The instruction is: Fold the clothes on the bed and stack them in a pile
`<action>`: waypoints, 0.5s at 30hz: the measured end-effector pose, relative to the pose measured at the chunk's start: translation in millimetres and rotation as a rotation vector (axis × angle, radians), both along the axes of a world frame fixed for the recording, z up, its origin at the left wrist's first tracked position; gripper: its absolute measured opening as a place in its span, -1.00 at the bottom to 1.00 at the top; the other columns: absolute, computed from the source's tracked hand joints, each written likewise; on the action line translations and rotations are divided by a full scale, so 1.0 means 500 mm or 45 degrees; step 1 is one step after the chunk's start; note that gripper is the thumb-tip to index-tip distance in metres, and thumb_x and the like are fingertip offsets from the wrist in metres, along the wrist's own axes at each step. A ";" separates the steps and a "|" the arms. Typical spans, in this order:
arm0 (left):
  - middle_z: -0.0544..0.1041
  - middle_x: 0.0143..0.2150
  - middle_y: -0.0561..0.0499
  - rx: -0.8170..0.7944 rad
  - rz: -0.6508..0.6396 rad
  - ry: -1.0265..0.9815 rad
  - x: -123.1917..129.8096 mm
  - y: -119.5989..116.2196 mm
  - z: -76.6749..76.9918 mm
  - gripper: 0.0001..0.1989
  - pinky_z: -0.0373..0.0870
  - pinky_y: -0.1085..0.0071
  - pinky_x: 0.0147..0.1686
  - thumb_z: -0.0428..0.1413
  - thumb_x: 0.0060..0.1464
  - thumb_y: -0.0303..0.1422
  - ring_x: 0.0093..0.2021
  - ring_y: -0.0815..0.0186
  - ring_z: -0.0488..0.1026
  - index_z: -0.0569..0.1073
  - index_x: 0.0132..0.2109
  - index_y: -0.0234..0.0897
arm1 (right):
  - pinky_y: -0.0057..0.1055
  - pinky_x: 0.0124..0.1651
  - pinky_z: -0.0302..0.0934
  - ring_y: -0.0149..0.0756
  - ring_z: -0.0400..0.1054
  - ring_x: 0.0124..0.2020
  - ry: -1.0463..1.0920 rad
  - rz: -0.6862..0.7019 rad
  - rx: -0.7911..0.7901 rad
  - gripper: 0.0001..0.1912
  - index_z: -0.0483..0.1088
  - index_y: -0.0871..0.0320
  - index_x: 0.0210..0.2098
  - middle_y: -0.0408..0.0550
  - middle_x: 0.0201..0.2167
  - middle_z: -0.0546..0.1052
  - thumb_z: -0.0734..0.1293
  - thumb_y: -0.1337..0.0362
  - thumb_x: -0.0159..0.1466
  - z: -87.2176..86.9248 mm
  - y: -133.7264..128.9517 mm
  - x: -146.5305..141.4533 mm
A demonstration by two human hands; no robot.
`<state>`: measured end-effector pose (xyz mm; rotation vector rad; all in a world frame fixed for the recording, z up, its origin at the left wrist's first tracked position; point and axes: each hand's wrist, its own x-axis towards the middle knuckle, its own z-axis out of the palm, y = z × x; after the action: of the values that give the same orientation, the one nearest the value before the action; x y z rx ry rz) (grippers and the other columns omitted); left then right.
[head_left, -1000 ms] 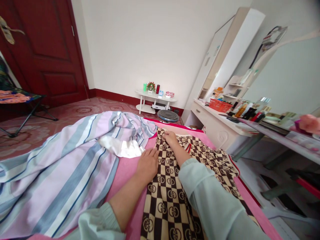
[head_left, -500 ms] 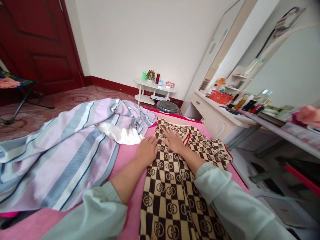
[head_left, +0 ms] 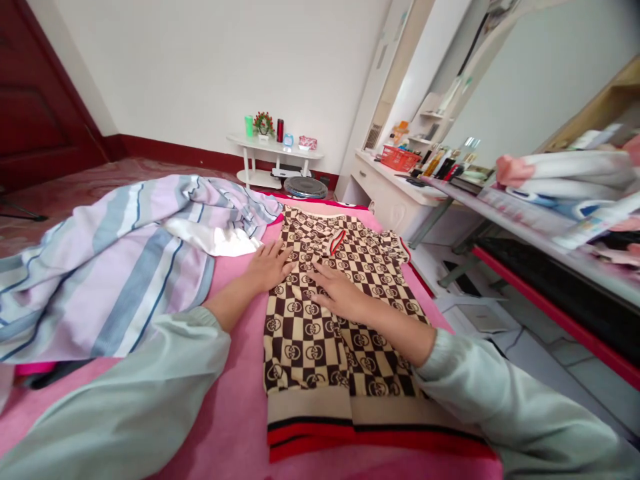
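A brown and beige checked shirt [head_left: 310,327] with a printed pattern lies spread on the pink bed cover [head_left: 235,413]. Its beige hem with black and red bands is closest to me, and a red-trimmed opening shows near the far end. My left hand [head_left: 271,265] rests on the shirt's left edge, fingers stretched out. Flat across the middle of the shirt lies my right hand [head_left: 340,291], its fingers spread. Neither hand grips the cloth.
Left of the shirt are a bunched striped blanket [head_left: 125,267] and a white cloth [head_left: 215,239]. A white stand [head_left: 280,150] with small items is by the far wall. At right are a dressing table [head_left: 380,183] and a shelf rack [head_left: 540,247].
The view has turned right and tilted, bringing the shirt's hem into sight. My right hand has slid down the shirt towards me; my left hand stays at its left edge.
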<state>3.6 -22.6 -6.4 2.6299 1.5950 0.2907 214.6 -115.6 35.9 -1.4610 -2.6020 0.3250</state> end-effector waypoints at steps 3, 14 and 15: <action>-0.19 0.40 -0.15 -0.164 -0.010 0.065 -0.006 -0.029 0.021 -0.38 -0.21 -0.01 0.24 -0.29 0.24 -0.04 0.37 0.03 -0.28 -0.08 0.35 -0.21 | -0.18 0.27 -0.09 -0.13 0.00 0.27 0.112 0.058 0.025 -0.54 0.25 0.14 0.15 0.09 0.27 0.12 0.24 0.23 0.26 0.020 -0.077 0.024; 0.16 0.28 -0.06 -0.158 -0.521 -0.365 0.007 -0.305 0.080 -0.64 0.09 0.24 0.21 -0.10 0.22 -0.28 0.25 0.19 0.13 0.39 0.10 -0.16 | -0.48 -0.26 0.15 -0.37 0.29 -0.32 0.263 -0.094 -0.044 -0.83 0.38 0.11 -0.33 -0.13 -0.36 0.39 0.21 0.47 0.19 0.077 -0.265 0.062; 0.27 0.20 -0.07 -0.219 -0.570 -0.440 0.001 -0.324 0.081 -0.69 0.17 0.30 0.16 -0.08 0.22 -0.30 0.17 0.23 0.23 0.45 0.03 -0.17 | -0.50 -0.28 0.14 -0.39 0.28 -0.34 0.254 -0.097 -0.081 -0.83 0.38 0.11 -0.36 -0.14 -0.38 0.39 0.21 0.47 0.19 0.076 -0.276 0.064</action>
<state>4.0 -184.6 34.1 2.5353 0.8626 0.5162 246.6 -253.8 74.1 -1.4604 -2.3938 0.5204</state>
